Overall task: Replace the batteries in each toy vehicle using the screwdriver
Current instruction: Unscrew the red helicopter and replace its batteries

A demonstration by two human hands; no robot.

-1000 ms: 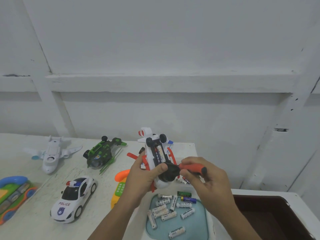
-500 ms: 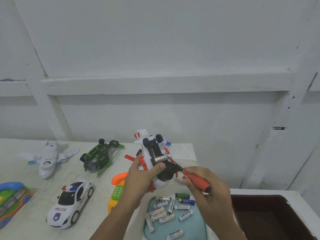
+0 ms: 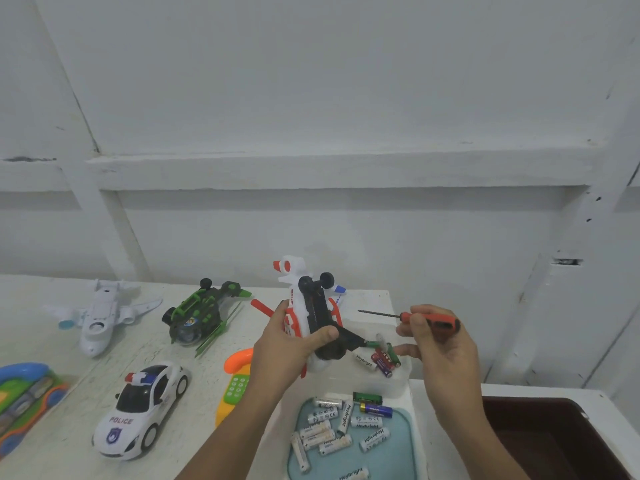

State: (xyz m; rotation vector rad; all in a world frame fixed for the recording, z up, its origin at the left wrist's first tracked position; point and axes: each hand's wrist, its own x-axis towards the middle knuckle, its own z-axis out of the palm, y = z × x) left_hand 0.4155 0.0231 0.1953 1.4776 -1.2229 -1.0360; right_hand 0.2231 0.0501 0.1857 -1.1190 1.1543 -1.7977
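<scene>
The right hand (image 3: 440,344) pinches the orange handle of the screwdriver (image 3: 431,319). Its tip, which was levering a battery in the open bay half a second ago, is now drawn clear to the right. The left hand (image 3: 291,344) grips the inverted toy vehicle (image 3: 306,313) above the desk (image 3: 204,393). The bay reads dark, suggesting the old cell is out and refilling from the blue tray (image 3: 401,459) comes next. A blurred shape over the clear tub (image 3: 403,377) may be that battery. The left thumb hides the bay's lower end.
</scene>
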